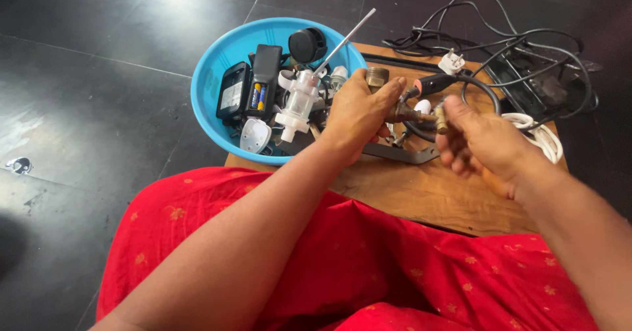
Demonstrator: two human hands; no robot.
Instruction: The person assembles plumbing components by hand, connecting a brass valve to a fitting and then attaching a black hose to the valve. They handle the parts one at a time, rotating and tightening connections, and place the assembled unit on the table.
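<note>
Two hands meeting above a small wooden bench (421,193), seen from the head camera looking down over a red-clothed lap. Left hand (359,114) wrapped closed around a brass valve fitting (395,101), threaded collar pointing up past the thumb, spout stem lying roughly level and pointing right. Right hand (484,143) pinched shut on a small brass nut (440,117) at the tip of that stem. Long axis of the stem running left to right, slightly downward. Just behind, a blue basin (217,74) crowded with black adapters and a white plastic filter. Likely risks: nut slipping from the fingertips and rolling off the bench, or cross-threading through poor alignment with the stem.
</note>
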